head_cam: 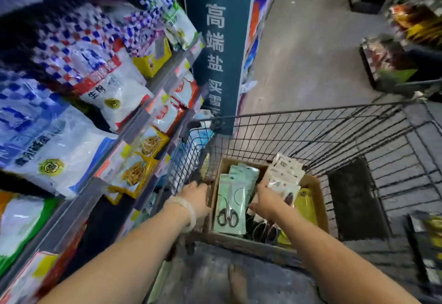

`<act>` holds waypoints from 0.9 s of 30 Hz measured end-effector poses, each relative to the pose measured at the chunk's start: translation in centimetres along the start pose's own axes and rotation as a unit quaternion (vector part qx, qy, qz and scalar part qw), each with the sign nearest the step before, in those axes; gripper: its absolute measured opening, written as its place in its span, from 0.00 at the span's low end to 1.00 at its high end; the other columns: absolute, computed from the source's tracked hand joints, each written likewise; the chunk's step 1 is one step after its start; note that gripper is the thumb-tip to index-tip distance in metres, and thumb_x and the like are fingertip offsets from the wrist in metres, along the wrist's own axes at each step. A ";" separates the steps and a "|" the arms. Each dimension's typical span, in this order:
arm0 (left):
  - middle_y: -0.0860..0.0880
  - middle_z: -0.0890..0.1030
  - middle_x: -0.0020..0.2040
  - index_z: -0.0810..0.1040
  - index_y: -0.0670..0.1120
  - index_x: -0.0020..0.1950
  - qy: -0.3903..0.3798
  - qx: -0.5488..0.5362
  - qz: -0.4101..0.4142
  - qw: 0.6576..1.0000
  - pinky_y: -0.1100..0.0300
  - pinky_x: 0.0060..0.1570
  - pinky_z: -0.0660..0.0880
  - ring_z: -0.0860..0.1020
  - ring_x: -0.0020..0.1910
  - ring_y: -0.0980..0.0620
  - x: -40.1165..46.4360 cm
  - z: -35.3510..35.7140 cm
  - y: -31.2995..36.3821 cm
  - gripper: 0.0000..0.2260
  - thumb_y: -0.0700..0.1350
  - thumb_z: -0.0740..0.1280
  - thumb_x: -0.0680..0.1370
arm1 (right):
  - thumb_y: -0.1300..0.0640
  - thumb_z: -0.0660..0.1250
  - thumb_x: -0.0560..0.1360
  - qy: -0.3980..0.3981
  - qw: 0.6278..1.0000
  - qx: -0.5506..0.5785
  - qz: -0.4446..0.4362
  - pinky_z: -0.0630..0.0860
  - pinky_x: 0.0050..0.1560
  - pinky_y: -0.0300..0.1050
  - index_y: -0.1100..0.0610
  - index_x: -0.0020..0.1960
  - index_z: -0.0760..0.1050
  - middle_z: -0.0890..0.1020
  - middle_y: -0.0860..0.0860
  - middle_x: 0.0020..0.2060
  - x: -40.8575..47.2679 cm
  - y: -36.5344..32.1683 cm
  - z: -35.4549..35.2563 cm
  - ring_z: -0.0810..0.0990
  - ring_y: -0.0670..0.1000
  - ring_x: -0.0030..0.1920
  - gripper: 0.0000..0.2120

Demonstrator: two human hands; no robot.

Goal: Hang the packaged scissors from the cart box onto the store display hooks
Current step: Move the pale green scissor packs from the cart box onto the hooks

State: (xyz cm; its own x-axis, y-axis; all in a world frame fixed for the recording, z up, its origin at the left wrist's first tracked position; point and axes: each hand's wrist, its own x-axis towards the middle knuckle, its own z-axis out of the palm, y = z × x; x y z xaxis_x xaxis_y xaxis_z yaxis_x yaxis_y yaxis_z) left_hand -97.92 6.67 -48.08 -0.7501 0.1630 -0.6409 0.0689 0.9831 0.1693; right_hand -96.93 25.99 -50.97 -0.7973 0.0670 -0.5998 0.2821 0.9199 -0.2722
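Item: cardboard box [313,184], open-topped, set in the near end of a black wire cart [334,134]; the cart stood on a grey floor [311,41] just beside shelving at the left.

Contents: mint-green scissors packs [230,205], stacked upright along the box's left side, the front one showing black-handled scissors through its card; a fan of white packs [284,172], raised above the box's middle; a yellow-green pack [305,205] lying against the right wall; loose dark-handled scissors at the near wall, too blurred to count.

Right hand [266,199]: over the box, fingers and thumb curled round the lower end of the white packs, gripping them.

Left hand [195,196]: at the box's left wall, where it met the cart's wire side; fingers bent over the edge, though whether they gripped the cardboard or the wire could not be told; a pale bangle [189,213] sat on its wrist.

Surroundings: shelves [153,115] of bagged goods at the left, white bags with blue and red checks above, yellow packets below; a dark blue sign panel [215,48] with white characters beyond the cart's far left corner; a bare foot [238,284] on the floor below the cart; further stocked racks [394,64] at the far right, well apart from the cart.
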 end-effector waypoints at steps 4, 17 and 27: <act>0.41 0.63 0.72 0.59 0.43 0.74 -0.049 -0.038 -0.033 0.998 0.47 0.69 0.65 0.63 0.71 0.40 5.0 1.0 0.6 0.29 0.53 0.63 0.78 | 0.53 0.64 0.77 -0.086 0.995 0.038 0.023 0.67 0.67 0.50 0.61 0.74 0.54 0.72 0.57 0.67 5.3 0.9 1.0 0.72 0.59 0.66 0.31; 0.47 0.68 0.72 0.62 0.46 0.73 -0.071 -0.232 -0.130 0.961 0.55 0.66 0.67 0.69 0.69 0.47 10.9 5.1 0.6 0.24 0.49 0.64 0.79 | 0.52 0.75 0.67 -0.121 0.943 0.276 0.144 0.77 0.58 0.51 0.60 0.58 0.76 0.83 0.56 0.54 15.0 2.1 8.3 0.81 0.56 0.54 0.23; 0.47 0.70 0.70 0.64 0.47 0.72 -0.081 -0.227 -0.142 0.960 0.54 0.64 0.69 0.71 0.67 0.47 11.3 4.7 2.1 0.22 0.50 0.63 0.79 | 0.55 0.69 0.74 -0.131 0.942 0.286 0.118 0.72 0.36 0.43 0.54 0.34 0.63 0.71 0.50 0.31 14.5 1.5 8.1 0.72 0.49 0.34 0.16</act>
State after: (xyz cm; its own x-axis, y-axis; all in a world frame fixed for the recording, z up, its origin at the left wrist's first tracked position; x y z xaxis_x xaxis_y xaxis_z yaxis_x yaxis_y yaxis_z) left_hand -103.17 10.98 -58.47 -0.5816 -0.0599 -0.8113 -0.4452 0.8581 0.2558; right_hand -103.75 25.24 -66.18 -0.5391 0.0777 -0.8386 0.7358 0.5278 -0.4242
